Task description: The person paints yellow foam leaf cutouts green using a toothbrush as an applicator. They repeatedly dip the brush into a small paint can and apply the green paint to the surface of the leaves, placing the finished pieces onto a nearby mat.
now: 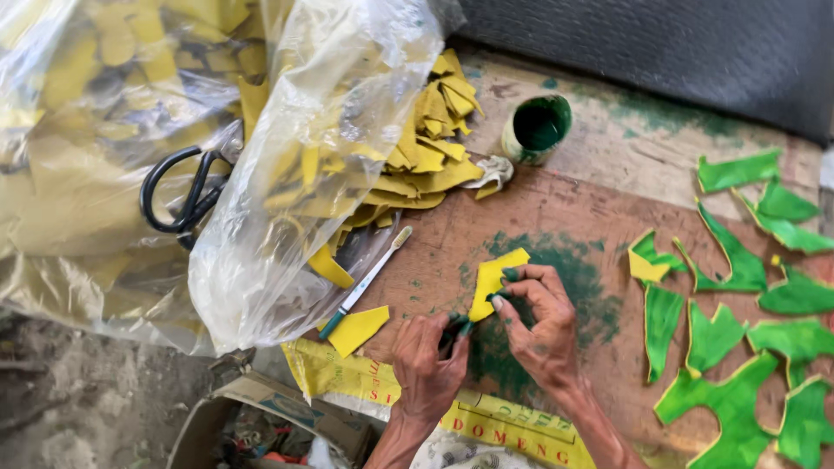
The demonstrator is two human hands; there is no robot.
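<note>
**Both hands on a yellow piece over the green stain**

I see the right hand (540, 326) pinching a yellow piece (493, 280) by its lower edge, fingers closed on it, with green paint on the fingertips. The piece is tilted up above the desk (556, 208), right over the dark green stain (565, 278) in the middle of the board. The left hand (428, 358) is curled tight just beside it, fingers closed round something small and dark green at the piece's bottom corner; I cannot tell what it is.

Left of the hands a toothbrush (365, 282) lies slanted on the desk, its head toward the bag (295, 156), and a second yellow scrap (358, 328) sits just below it. The clear bag is full of yellow cut-outs, and a heap of them (434, 143) spills from its mouth. Black scissors (182, 200) lie against the bag's left side. A small pot (539, 128) with green paint inside stands beyond the stain, near the heap. On the right, well apart from the hands, green painted pieces (738, 347) are spread flat on the desk, some with yellow edges showing.
</note>
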